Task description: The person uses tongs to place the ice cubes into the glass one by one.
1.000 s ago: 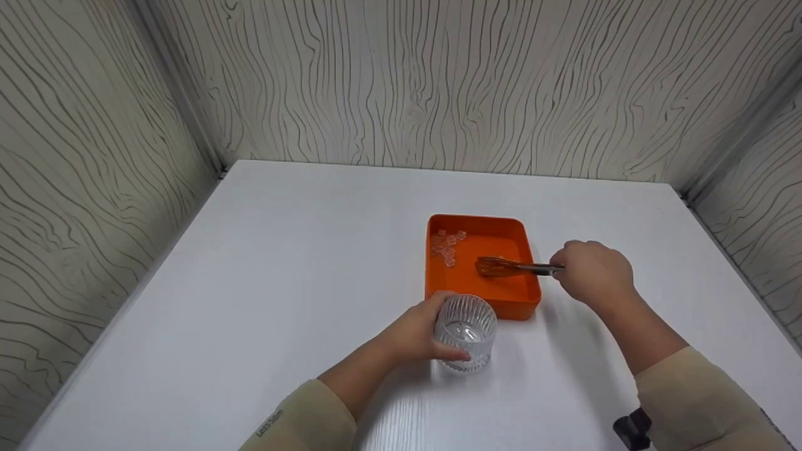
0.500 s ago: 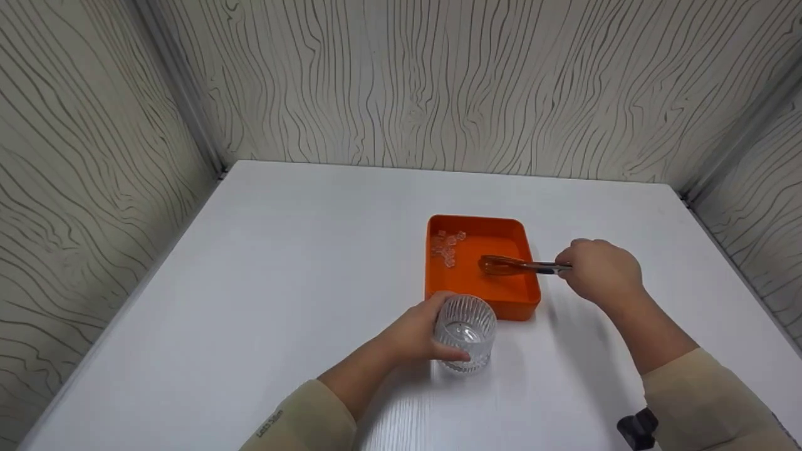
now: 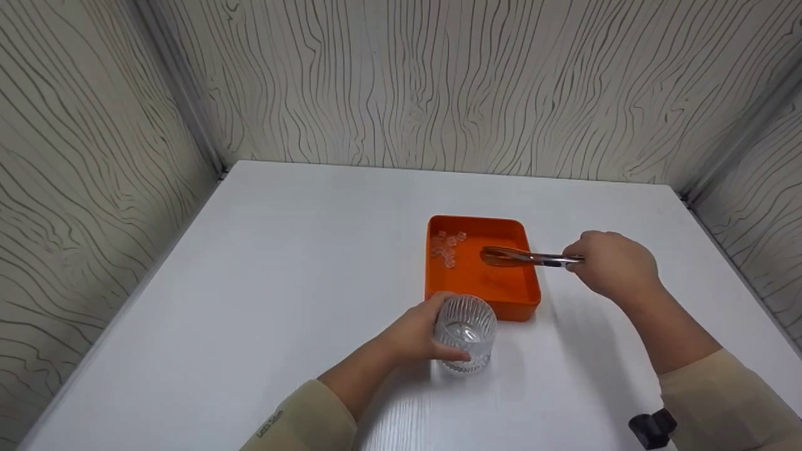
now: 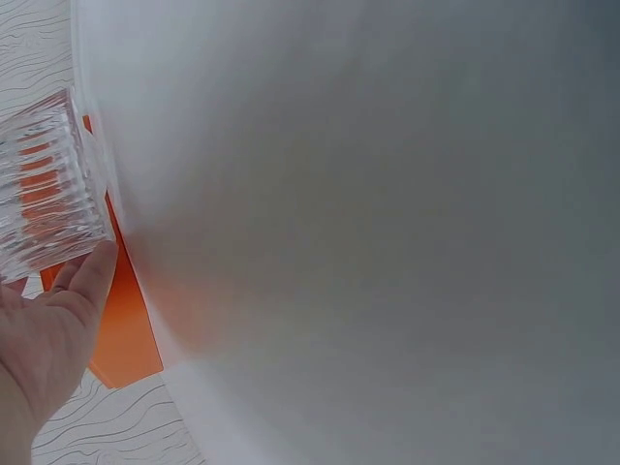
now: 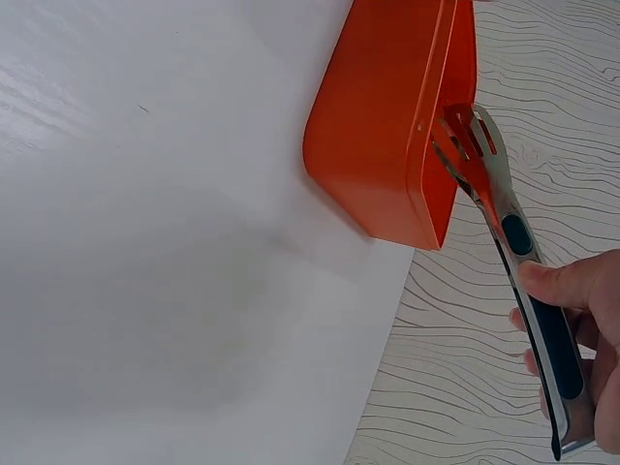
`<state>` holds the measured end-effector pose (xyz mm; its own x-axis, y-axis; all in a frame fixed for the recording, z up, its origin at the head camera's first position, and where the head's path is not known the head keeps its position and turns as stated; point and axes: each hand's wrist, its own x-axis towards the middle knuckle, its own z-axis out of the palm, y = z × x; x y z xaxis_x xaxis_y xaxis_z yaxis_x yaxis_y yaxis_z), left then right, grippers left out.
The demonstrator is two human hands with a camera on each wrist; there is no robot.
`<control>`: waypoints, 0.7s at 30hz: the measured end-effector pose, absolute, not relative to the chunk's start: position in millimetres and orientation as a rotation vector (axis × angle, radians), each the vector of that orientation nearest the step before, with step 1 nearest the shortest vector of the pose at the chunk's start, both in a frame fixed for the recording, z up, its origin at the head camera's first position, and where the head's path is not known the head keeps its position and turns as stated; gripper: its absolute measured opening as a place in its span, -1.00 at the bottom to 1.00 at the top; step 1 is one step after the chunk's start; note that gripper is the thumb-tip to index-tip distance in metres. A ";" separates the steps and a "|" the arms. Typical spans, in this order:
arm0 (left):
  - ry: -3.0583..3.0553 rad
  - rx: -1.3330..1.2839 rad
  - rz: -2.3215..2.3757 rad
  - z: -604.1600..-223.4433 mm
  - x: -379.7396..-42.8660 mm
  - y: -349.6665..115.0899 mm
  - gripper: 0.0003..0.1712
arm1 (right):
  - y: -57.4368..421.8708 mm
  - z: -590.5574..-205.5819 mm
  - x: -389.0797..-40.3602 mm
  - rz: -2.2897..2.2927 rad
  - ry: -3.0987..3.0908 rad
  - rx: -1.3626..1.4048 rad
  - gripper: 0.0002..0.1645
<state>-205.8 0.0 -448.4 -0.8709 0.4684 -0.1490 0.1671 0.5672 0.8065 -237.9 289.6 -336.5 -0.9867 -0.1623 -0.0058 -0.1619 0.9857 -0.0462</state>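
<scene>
A person works tongs over an orange tray on a white tabletop, backed by pale walls printed with dark wood-grain lines. Small clear cubes cluster inside the tray at its left side, away from the tongs. At the near side, a glass and the left hand cover part of the tray's near wall in the head view; whether glass and tray touch cannot be told.

The tongs reach leftward across the tray's right rim, their slotted tips slightly apart above its floor. They are shiny metal with dark inlays along the handle. The glass, clear and vertically ribbed, is upright. The left hand curls partway round it from the left, thumb on the near side; the right hand, at right of the tray, closes around the tongs' handle, thumb pressed on one arm.

Beige sleeves cover both forearms, with a black device beside the right one. Small dark lettering on the left sleeve begins "Let's"; the rest is too blurred to read.
</scene>
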 end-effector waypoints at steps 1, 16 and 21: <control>2.455 0.520 1.214 -448.1 -205.9 0.0 -0.05 | 290.0 -334.8 -237.3 -0.075 3.122 -0.261 -0.82; 2.464 0.529 1.207 -448.8 -206.8 -0.5 -0.05 | 287.8 -311.8 -220.1 -0.165 3.128 -0.358 -0.80; 2.472 0.514 1.196 -449.3 -206.4 0.5 -0.03 | 285.3 -307.4 -213.5 -0.190 3.125 -0.396 -0.80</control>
<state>-206.4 0.5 -449.3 -0.8744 0.4619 -0.1488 0.1701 0.5789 0.7974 -213.5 285.3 -307.4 -0.9684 -0.2477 0.0286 -0.2493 0.9613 -0.1174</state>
